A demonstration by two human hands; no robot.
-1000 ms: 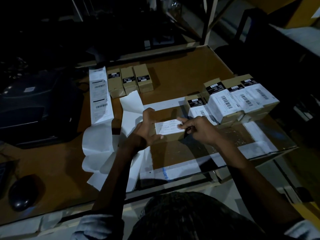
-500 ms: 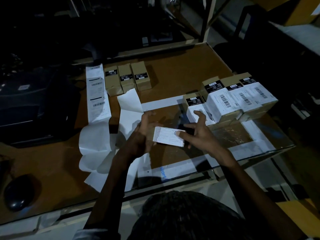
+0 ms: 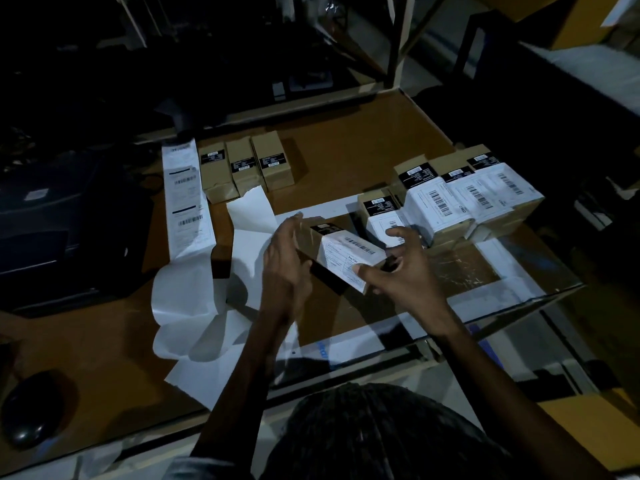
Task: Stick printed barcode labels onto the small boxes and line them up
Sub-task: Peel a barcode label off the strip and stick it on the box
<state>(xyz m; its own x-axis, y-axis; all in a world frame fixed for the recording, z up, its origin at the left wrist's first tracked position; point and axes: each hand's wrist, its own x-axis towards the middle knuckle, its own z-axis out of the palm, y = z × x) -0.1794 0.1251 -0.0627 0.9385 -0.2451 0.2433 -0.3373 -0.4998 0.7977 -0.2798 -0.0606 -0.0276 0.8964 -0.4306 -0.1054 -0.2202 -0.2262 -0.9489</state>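
I hold a small brown box (image 3: 341,252) with a white barcode label on its top above the desk. My right hand (image 3: 407,271) grips its right end, thumb on the label's near edge and fingers curled over the far side. With straight fingers, my left hand (image 3: 284,261) lies against the box's left side. Several labelled boxes (image 3: 460,202) stand side by side at the right. Three unlabelled boxes (image 3: 242,168) sit in a row at the back. A strip of printed labels (image 3: 187,199) runs from the back left.
Peeled white backing paper (image 3: 187,306) curls on the wooden desk (image 3: 346,154) left of my hands. A dark label printer (image 3: 59,223) stands at the left and a mouse (image 3: 31,410) lies at the near left. The desk's right edge (image 3: 540,296) is close behind the labelled boxes.
The box has turned and tilted, its label now facing up and to the right. My right hand moved from smoothing the label to gripping the box's right end; my left hand's fingers have straightened.
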